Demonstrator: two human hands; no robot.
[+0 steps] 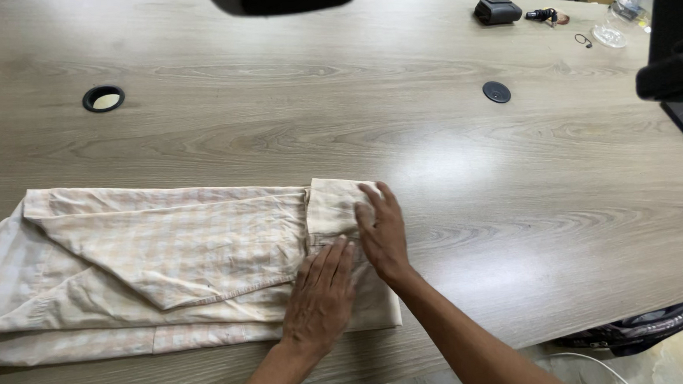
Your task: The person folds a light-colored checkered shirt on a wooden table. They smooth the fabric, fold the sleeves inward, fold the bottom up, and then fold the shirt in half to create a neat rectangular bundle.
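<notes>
A pale peach checked shirt lies folded lengthwise on the grey wood-grain table, stretching from the left edge to the middle. Its sleeve is folded across the body, and the collar end sits at the right. My left hand lies flat, palm down, on the shirt's right part near the front edge. My right hand presses flat on the right end of the shirt, fingers pointing away toward the collar. Neither hand grips the cloth.
A round cable hole is at the far left, a dark round cap at the far right. A small black case, keys and a clear glass dish sit at the back right. A black stand rises at the right edge.
</notes>
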